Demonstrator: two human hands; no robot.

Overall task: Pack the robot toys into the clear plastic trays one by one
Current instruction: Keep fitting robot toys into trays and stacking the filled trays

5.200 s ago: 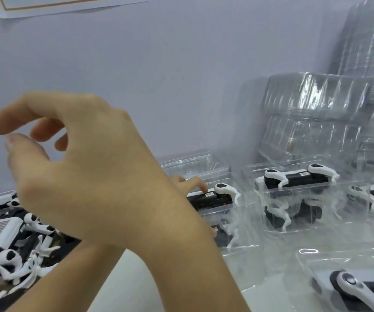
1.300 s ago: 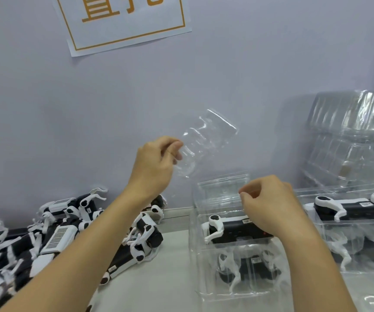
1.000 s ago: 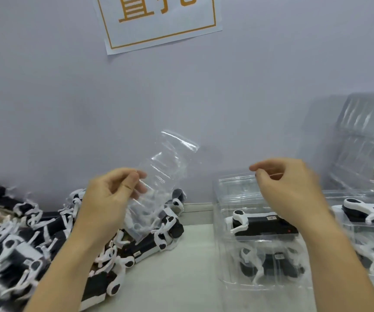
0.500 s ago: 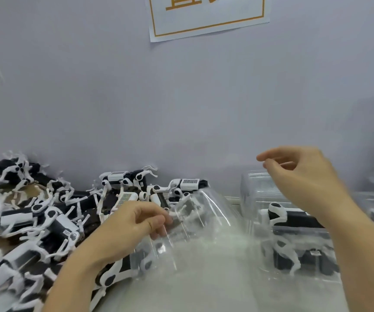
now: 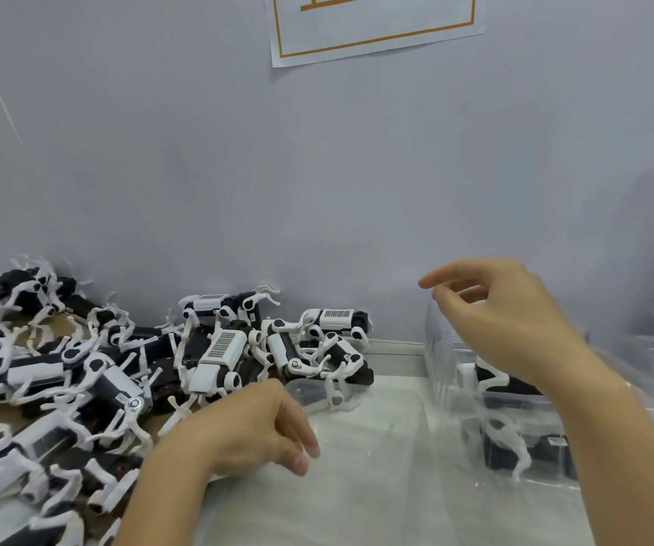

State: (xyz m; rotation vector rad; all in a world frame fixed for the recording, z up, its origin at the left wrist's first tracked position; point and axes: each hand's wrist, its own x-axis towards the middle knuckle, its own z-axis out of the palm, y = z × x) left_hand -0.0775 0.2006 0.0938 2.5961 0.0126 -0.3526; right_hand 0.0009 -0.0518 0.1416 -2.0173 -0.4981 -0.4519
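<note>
Left hand has lowered clear tray onto table.

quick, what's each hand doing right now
Left hand: holds the edge of the clear plastic tray.
Right hand: open, raised, holding nothing.

- The robot toys heaped left of the empty clear tray are black and white, some with a grey dotted grid panel.
- The counter under that tray is white.
- The wall behind is pale lilac-grey.
- The sign above the tray is white with an orange border and orange characters.
- The packed tray right of it is clear, showing black and white.
</note>
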